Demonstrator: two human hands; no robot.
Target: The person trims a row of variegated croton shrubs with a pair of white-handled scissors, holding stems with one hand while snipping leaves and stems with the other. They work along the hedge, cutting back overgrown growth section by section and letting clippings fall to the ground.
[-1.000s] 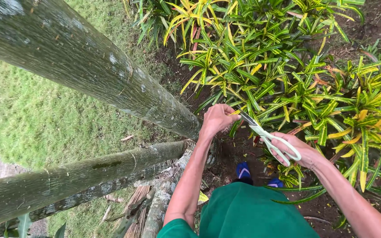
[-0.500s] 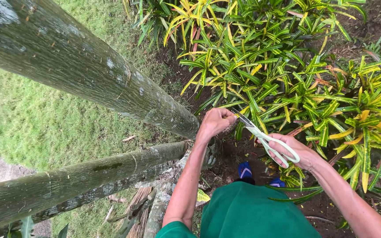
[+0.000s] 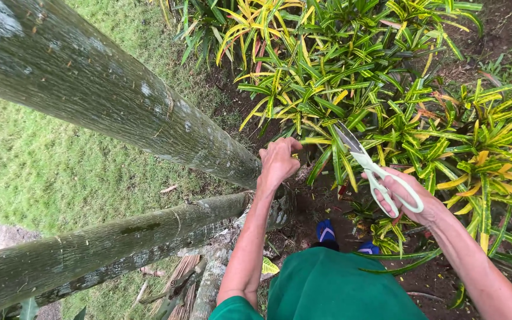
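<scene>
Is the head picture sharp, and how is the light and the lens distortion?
Head view: soft, even daylight without hard shadows; scissors and right hand sharp; the near trunk looks stretched and slightly soft toward the edge, a wide-lens effect.

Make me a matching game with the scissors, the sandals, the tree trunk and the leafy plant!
Things:
1. scissors
2. sandals
3. palm trunk
4. croton plant

Descriptions:
A. blue, on the soil below
B. yellow and green striped leaves
C. white handles, in the right hand
D. grey-green, beside the left hand

Pairs: 1-C, 2-A, 3-D, 4-B
</scene>
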